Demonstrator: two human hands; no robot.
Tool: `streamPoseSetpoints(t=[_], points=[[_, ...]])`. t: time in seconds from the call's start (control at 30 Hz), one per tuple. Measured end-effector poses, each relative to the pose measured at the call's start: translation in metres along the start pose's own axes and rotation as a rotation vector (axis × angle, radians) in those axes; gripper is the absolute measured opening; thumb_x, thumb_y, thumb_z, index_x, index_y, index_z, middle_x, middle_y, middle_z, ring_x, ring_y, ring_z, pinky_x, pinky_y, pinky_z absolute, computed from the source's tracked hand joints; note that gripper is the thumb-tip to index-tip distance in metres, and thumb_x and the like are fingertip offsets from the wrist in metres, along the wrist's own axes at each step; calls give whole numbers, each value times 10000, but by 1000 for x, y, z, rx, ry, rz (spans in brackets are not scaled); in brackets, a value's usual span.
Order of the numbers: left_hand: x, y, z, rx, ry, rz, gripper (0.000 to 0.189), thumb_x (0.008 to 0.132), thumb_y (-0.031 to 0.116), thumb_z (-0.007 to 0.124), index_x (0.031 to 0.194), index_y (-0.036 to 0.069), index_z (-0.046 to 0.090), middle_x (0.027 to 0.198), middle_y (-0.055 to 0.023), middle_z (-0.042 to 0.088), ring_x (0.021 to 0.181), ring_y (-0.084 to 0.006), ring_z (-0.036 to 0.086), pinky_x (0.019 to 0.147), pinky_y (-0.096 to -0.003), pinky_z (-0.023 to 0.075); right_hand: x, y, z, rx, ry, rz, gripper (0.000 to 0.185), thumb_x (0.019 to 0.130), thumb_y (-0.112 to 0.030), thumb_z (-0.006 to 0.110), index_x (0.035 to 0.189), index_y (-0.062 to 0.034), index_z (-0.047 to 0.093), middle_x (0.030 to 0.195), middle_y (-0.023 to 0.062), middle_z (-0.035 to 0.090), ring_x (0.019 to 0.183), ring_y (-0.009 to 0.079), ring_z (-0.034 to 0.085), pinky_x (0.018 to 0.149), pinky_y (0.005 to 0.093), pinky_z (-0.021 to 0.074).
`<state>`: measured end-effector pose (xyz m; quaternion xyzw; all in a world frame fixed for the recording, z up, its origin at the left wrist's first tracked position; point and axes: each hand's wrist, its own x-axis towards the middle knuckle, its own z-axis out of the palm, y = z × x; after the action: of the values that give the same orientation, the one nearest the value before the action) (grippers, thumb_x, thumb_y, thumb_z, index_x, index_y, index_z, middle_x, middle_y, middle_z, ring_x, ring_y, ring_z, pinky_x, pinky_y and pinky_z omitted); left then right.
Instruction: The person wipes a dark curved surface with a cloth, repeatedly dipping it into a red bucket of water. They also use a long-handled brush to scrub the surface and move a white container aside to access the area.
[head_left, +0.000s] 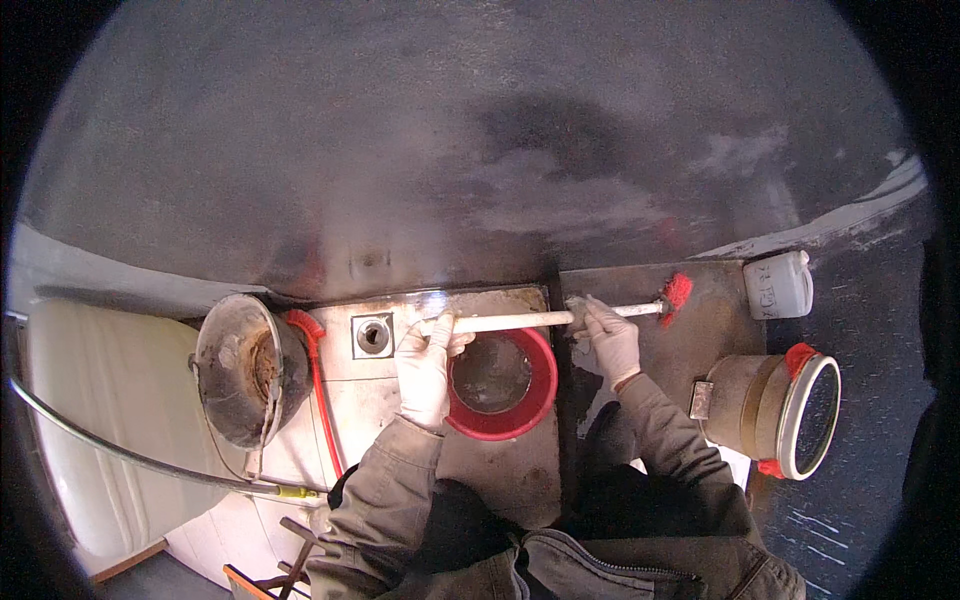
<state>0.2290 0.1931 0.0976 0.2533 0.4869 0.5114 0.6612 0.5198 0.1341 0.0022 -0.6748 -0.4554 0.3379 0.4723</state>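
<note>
My left hand (429, 369), in a pale glove, is closed around one end of a white pole (517, 322). The pole lies nearly level above a red plastic basin (545, 390) that holds cloudy liquid. A brush head with red bristles (677, 299) is at its right end. My right hand (613, 341), gloved too, touches the pole near its middle and pinches a greyish, thin piece of material (577, 311) against it. What that piece is, I cannot tell.
A dirty bucket (225, 390) stands left, beside a red long-handled brush (322, 397) and a floor drain (373, 337). Further left are a large pale container (112, 420) and a hose (135, 459). To the right are a white plastic jug (777, 286) and a cylindrical container (750, 405). A dark wall (375, 150) rises ahead.
</note>
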Motion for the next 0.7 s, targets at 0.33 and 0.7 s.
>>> streamPoseSetpoints(t=[0.33, 0.7], points=[[4, -8, -11, 28, 46, -26, 146, 986, 203, 686, 979, 59, 660, 940, -108, 749, 756, -198, 740, 659, -281, 577, -2, -25, 7, -286, -9, -211, 355, 933, -35, 638, 1273, -121, 693, 1248, 150, 694, 1211, 289, 649, 1008, 365, 531], [4, -9, -13, 1, 70, -41, 155, 974, 209, 704, 955, 61, 660, 880, -109, 750, 732, -196, 741, 631, -269, 577, -3, -19, 13, -359, 39, -316, 332, 900, -35, 680, 1226, -86, 713, 1214, 206, 690, 1176, 309, 665, 987, 378, 541]])
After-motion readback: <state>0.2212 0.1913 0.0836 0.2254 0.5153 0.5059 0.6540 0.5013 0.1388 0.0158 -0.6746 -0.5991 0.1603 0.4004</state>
